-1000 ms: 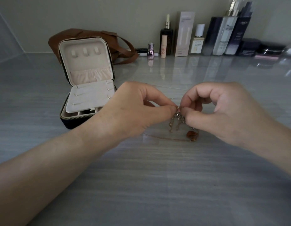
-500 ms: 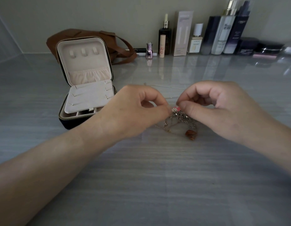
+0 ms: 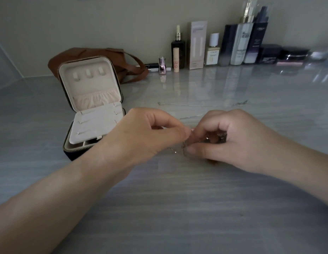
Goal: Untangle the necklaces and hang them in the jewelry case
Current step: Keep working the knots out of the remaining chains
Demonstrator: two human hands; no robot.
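A tangled clump of necklaces lies bunched inside my right hand, whose fingers curl round it low over the table. My left hand pinches a thin chain at the clump's left edge, fingertips meeting those of the right hand. A short piece of chain shows below the left fingers. A separate thin silver necklace lies stretched out on the table behind my hands. The jewelry case stands open at the left, its cream lid upright with three hooks, all bare.
A brown leather bag lies behind the case. Several cosmetic bottles and boxes line the back wall, with dark jars at the right. The grey table spreads in front of my arms.
The right hand has closed round the clump and lowered toward the table, hiding the brown pendant that hung below. The left hand keeps its pinch. The view has shifted slightly.
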